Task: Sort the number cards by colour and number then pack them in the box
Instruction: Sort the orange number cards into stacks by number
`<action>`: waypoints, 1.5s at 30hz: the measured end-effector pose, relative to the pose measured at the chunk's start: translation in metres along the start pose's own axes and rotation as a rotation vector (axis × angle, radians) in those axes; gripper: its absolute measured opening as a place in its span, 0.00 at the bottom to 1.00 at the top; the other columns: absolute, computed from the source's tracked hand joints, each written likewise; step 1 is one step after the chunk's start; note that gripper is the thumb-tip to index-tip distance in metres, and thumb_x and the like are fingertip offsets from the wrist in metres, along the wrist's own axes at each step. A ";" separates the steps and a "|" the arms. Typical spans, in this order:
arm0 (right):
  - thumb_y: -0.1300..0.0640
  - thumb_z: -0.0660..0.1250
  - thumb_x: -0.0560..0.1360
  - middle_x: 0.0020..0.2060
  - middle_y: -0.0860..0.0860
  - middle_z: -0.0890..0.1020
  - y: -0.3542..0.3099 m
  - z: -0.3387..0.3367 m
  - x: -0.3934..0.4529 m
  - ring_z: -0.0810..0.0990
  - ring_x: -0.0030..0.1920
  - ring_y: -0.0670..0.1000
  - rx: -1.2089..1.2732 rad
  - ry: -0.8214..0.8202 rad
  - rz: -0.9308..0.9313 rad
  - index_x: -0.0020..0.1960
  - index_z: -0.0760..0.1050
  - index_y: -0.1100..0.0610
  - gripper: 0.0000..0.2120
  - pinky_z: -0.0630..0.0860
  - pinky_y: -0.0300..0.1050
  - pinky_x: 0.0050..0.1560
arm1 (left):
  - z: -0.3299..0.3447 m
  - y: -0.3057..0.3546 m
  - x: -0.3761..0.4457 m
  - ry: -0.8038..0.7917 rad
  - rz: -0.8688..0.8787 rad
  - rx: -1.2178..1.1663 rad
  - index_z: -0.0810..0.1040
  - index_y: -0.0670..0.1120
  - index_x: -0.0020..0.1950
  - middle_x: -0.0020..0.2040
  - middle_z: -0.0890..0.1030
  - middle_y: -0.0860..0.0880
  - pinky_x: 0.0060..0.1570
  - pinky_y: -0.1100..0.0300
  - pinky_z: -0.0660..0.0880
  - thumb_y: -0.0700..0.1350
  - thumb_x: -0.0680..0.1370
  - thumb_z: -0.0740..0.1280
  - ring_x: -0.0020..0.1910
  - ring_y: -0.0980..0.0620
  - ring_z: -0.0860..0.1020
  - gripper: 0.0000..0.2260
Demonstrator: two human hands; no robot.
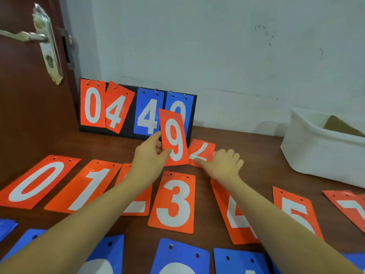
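Note:
My left hand (150,155) holds a red 9 card (174,138) upright above the brown table (262,155). My right hand (223,163) rests fingers-down on another red card (202,150) lying flat behind it; whether it grips it I cannot tell. Red cards lie in a row: 0 (37,181), 1 (87,186), a partly hidden 2 (138,202), 3 (173,202), 4 (233,216), 5 (294,210), 7 (351,206). Several blue cards (181,258) lie along the near edge. A white box (316,151) stands at the right.
A black flip scoreboard (136,109) stands against the wall, showing red 0 and 4 and blue 4 and 0 on rings. A brown door with a metal handle (45,40) is at the left. The white box holds a piece of cardboard (339,125).

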State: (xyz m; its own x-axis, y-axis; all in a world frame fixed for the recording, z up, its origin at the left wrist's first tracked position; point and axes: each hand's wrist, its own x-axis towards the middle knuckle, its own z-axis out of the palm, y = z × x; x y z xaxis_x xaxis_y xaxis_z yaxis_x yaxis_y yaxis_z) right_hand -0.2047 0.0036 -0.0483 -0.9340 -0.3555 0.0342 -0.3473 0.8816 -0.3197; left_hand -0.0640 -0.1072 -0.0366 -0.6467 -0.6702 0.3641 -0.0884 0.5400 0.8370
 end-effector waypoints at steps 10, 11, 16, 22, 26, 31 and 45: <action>0.34 0.70 0.66 0.67 0.59 0.67 -0.003 -0.007 0.013 0.65 0.68 0.59 0.036 -0.088 0.086 0.69 0.64 0.59 0.42 0.65 0.52 0.66 | 0.001 0.008 0.001 -0.025 0.038 -0.015 0.66 0.47 0.71 0.45 0.76 0.55 0.43 0.70 0.74 0.44 0.77 0.65 0.45 0.58 0.77 0.22; 0.34 0.69 0.66 0.67 0.59 0.67 -0.002 -0.008 0.013 0.65 0.68 0.59 0.035 -0.101 0.090 0.69 0.64 0.58 0.41 0.65 0.52 0.66 | 0.002 0.007 0.001 -0.027 0.039 -0.014 0.66 0.47 0.71 0.43 0.75 0.56 0.42 0.70 0.73 0.44 0.77 0.64 0.44 0.59 0.77 0.22; 0.40 0.71 0.69 0.67 0.59 0.67 -0.005 -0.008 0.018 0.65 0.68 0.60 0.094 -0.129 0.117 0.68 0.66 0.57 0.34 0.64 0.53 0.67 | 0.005 0.006 -0.001 -0.028 0.064 0.000 0.66 0.46 0.71 0.43 0.75 0.57 0.38 0.73 0.73 0.44 0.78 0.64 0.41 0.61 0.76 0.22; 0.58 0.69 0.73 0.50 0.49 0.77 -0.002 -0.020 0.004 0.76 0.59 0.55 0.449 -0.002 -0.161 0.55 0.65 0.53 0.15 0.63 0.50 0.65 | -0.006 0.017 -0.007 0.027 0.121 -0.023 0.65 0.49 0.71 0.41 0.75 0.57 0.37 0.75 0.74 0.42 0.77 0.64 0.42 0.62 0.77 0.22; 0.64 0.65 0.74 0.48 0.52 0.81 0.006 -0.062 -0.026 0.82 0.45 0.50 0.799 0.134 -0.426 0.54 0.65 0.51 0.15 0.78 0.35 0.42 | -0.016 0.038 -0.016 0.145 0.203 -0.084 0.66 0.52 0.69 0.41 0.76 0.52 0.39 0.76 0.73 0.40 0.77 0.65 0.40 0.60 0.77 0.21; 0.65 0.66 0.74 0.42 0.46 0.83 0.051 -0.100 -0.069 0.83 0.40 0.44 0.972 0.222 -0.527 0.58 0.66 0.48 0.18 0.75 0.29 0.39 | -0.013 0.074 -0.041 0.152 0.262 -0.152 0.69 0.56 0.63 0.44 0.73 0.56 0.41 0.73 0.75 0.38 0.77 0.64 0.40 0.59 0.75 0.18; 0.68 0.66 0.74 0.37 0.48 0.83 0.187 -0.144 -0.140 0.82 0.39 0.48 1.252 0.433 -0.398 0.51 0.73 0.49 0.15 0.80 0.45 0.41 | 0.069 0.113 -0.106 0.048 0.408 0.058 0.75 0.45 0.64 0.49 0.75 0.49 0.44 0.70 0.69 0.37 0.77 0.63 0.40 0.59 0.72 0.15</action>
State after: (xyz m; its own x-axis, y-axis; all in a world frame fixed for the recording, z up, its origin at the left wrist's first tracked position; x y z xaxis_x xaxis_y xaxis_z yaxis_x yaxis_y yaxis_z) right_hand -0.1507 0.2636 0.0237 -0.8222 -0.1878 0.5373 -0.5032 -0.2014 -0.8404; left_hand -0.0581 0.0598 -0.0085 -0.6016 -0.4174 0.6811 0.1246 0.7932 0.5960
